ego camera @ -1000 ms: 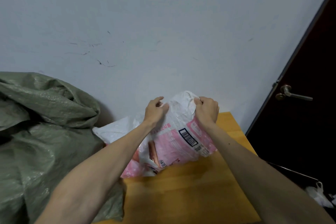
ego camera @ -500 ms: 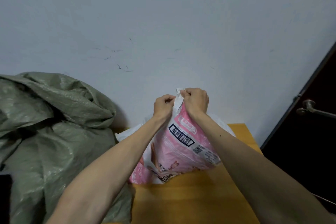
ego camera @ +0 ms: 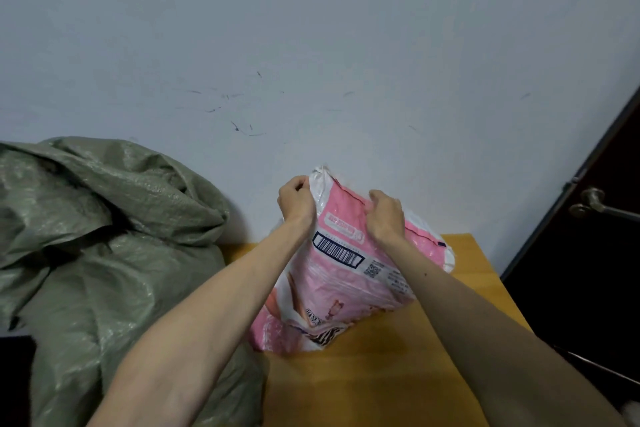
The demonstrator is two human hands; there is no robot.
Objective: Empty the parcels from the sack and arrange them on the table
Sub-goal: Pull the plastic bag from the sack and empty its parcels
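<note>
Green sack (ego camera: 104, 253) slumped left of the pink parcel (ego camera: 346, 274). Parcel stands on the table (ego camera: 381, 388), bottom end on the wood, against the wall. Left hand (ego camera: 296, 199) pinches its white top corner, fingers clenched on plastic. Right hand (ego camera: 384, 215) grips the upper edge, fingers curled over it.

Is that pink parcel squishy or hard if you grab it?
Probably squishy: the pink parcel creases where both hands pinch its top. Its glossy wrap looks slippery. Standing on end on the table, it may flop over if released.
</note>
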